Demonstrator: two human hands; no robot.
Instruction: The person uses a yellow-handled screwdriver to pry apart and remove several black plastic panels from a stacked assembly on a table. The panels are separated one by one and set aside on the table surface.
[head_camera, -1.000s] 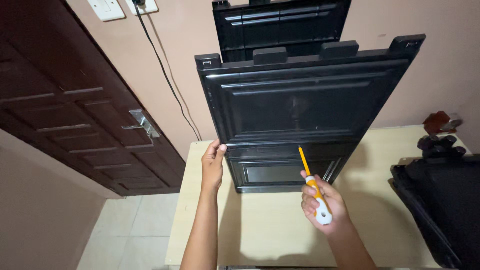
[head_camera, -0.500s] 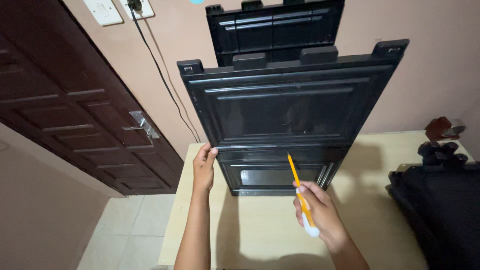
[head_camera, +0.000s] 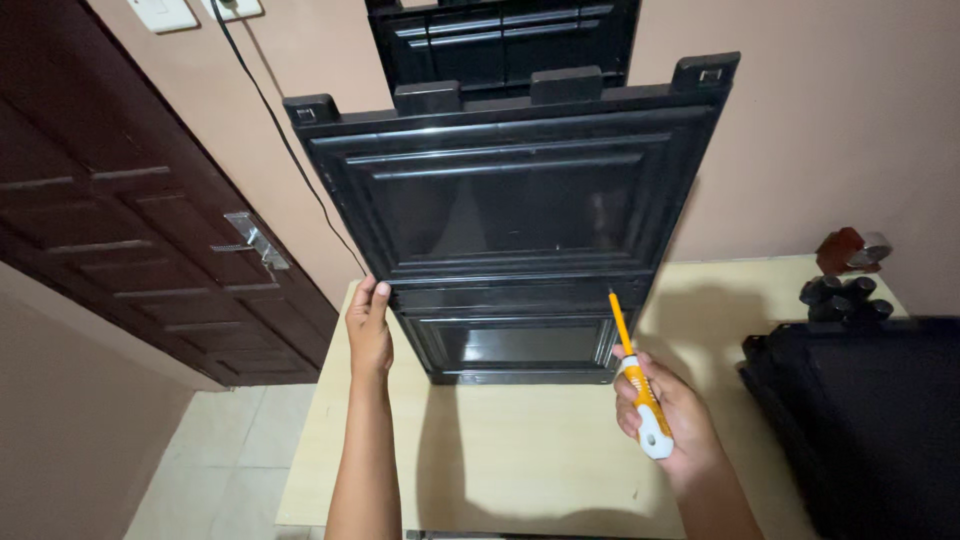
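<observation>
A large black plastic panel (head_camera: 520, 210) stands upright on a pale wooden table (head_camera: 500, 460), leaning toward the wall. My left hand (head_camera: 369, 325) rests flat against the panel's lower left edge. My right hand (head_camera: 665, 415) grips a screwdriver (head_camera: 640, 385) with a yellow and white handle. Its yellow shaft points up toward the panel's lower right corner, and whether the tip touches is unclear.
A second black panel (head_camera: 505, 40) stands behind the first against the pink wall. A black object (head_camera: 870, 420) lies on the table's right side, with dark small items (head_camera: 845, 290) behind it. A dark wooden door (head_camera: 130, 220) with a metal handle (head_camera: 255, 240) is at left. A cable (head_camera: 275, 130) hangs from a wall socket.
The view has shifted, so the panel and hands sit slightly differently in frame. My left hand stays on the panel's left edge; my right hand still holds the screwdriver, now a little closer to the panel.
</observation>
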